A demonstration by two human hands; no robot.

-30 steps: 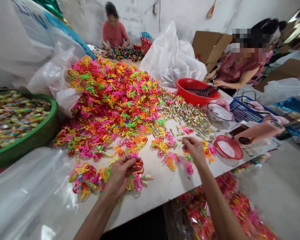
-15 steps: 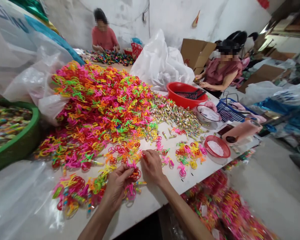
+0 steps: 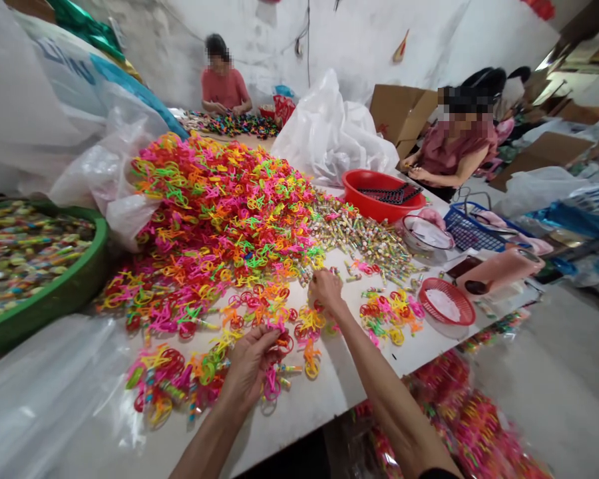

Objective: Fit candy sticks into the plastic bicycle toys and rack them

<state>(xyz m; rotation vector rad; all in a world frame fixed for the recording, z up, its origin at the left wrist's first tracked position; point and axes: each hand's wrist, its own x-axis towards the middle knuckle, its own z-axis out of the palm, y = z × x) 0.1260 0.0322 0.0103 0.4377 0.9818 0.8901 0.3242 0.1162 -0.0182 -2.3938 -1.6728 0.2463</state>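
My left hand [image 3: 252,362] is closed, thumb against fingers, on small pink and red plastic pieces [image 3: 282,340] with loops. Just beyond its fingertips lie a small patterned tube [image 3: 288,368] and a pink looped piece [image 3: 271,384]. Farther forward, my right hand [image 3: 325,289] is curled with its knuckles up, at the near edge of a heap of small clear-ended tubes [image 3: 364,229]; its fingertips are hidden. Yellow and orange looped pieces [image 3: 308,322] lie just below it. A large heap of bright plastic looped pieces [image 3: 219,206] rises on the white table [image 3: 329,389].
At left stands a green tub [image 3: 87,256] of small wrapped items. A red basin [image 3: 359,199] with black racks, a red basket [image 3: 449,319] and a pink phone-like object [image 3: 502,271] are on the right. Two people work across the table. Filled bags [image 3: 474,416] lie below the table edge.
My right hand has moved forward to the tubes, leaving yellow and orange looped pieces on the table nearer me. My left hand keeps its pinch. The view has shifted slightly left.
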